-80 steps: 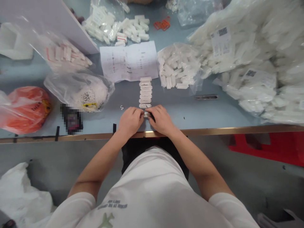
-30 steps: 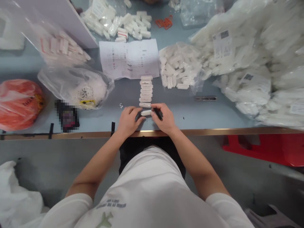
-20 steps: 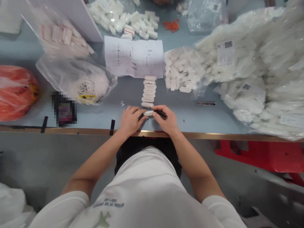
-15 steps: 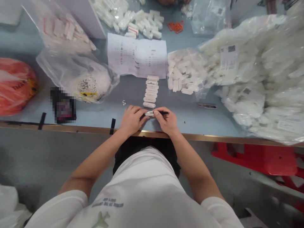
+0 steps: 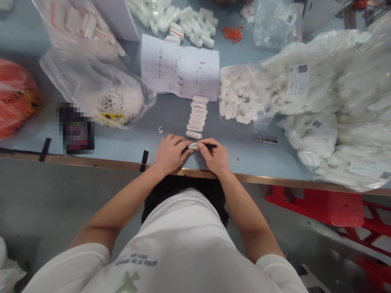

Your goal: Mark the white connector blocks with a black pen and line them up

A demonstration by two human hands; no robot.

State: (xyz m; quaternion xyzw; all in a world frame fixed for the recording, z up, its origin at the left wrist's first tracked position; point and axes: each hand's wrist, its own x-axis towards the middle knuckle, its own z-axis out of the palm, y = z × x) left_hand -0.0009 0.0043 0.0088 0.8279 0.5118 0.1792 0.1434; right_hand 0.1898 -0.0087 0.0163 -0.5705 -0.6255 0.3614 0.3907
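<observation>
Near the table's front edge, my left hand (image 5: pixel 171 154) is closed on a small white connector housing (image 5: pixel 193 146) with rows of dark holes. My right hand (image 5: pixel 215 157) pinches a slim black pen-like tool (image 5: pixel 211 145), its tip close to the housing's right end; whether the tip touches is too small to tell. Directly beyond my fingers, several similar white housings (image 5: pixel 196 121) lie in a column. Several tiny white pieces (image 5: pixel 160 130) are scattered beyond my left hand.
A printed sheet (image 5: pixel 180 69) lies behind the column. Bags of white parts (image 5: pixel 238 93) fill the right side, with thread snips (image 5: pixel 266 139) nearby. To the left are a bag of tiny parts (image 5: pixel 113 106) and an orange bag (image 5: pixel 15 97). A red stool (image 5: pixel 345 207) stands below the table.
The camera view has turned and shifted slightly. Both hands keep the same hold on the housing and the black tool, with hardly any visible movement.
</observation>
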